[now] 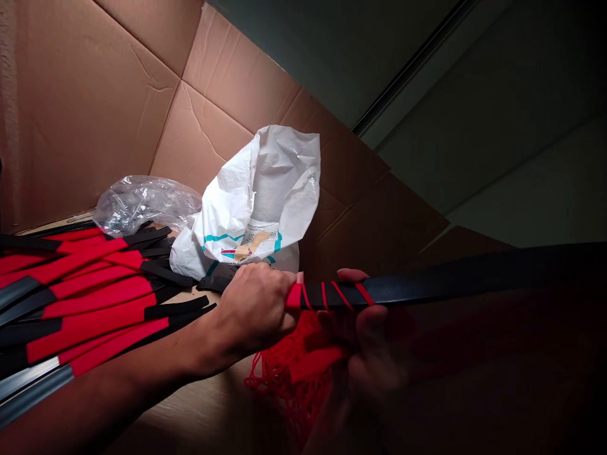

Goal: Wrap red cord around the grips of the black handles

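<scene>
A long, flat black strip (pixel 417 284) stretches from the centre toward the right edge, slightly tilted. My left hand (pixel 258 303) is closed around its left end, where red wrapping shows beside the knuckles. Spaced red bands (pixel 337 295) spiral round the strip between my hands. In deep shadow, my right hand (pixel 372 341) grips the strip from below, thumb and fingers on either side of it. A loose red band (pixel 317 364) hangs under the strip near my right palm. Below lies a tangled heap of red cord or netting (pixel 284 379).
Many similar black strips with red-wrapped middles (pixel 104 297) lie piled at the left. A crumpled white plastic bag (pixel 232 202) stands open behind my hands, beside a clear plastic bag (pixel 147 199). Cardboard panels (pixel 109 95) rise behind; the right side is dark.
</scene>
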`<state>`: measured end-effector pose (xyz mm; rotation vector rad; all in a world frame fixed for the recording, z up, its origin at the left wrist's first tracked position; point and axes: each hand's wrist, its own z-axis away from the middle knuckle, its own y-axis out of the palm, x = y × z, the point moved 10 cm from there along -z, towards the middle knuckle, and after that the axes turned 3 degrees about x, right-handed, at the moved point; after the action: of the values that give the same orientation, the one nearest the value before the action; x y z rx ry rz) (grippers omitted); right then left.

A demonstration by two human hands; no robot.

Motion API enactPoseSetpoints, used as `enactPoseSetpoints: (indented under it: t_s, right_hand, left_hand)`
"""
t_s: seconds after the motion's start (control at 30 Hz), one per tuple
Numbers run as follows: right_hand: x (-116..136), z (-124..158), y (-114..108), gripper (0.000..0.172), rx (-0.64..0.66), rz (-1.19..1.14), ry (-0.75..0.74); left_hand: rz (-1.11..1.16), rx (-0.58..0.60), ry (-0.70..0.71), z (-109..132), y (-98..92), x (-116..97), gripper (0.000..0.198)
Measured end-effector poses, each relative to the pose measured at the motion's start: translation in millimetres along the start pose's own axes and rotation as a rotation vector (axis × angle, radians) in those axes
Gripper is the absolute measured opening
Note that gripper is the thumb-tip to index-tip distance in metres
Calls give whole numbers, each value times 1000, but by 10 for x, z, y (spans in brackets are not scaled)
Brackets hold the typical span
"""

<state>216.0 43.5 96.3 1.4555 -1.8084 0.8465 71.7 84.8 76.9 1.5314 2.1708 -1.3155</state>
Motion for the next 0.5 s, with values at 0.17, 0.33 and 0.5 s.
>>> enactPoseSetpoints:
  t_s: [0.17, 0.33, 0.5]
  right_hand:
    - [-133, 26, 97, 40, 108, 70, -15]
    - [-97, -41, 107, 41, 85, 95, -13]
    - [-36, -49, 187, 35, 89, 106, -63]
  left_hand:
    - [105, -15, 82, 3, -31, -77, 46]
    - [91, 41, 17, -46, 25, -1, 46]
    - [104, 84, -47, -43, 32, 48, 41]
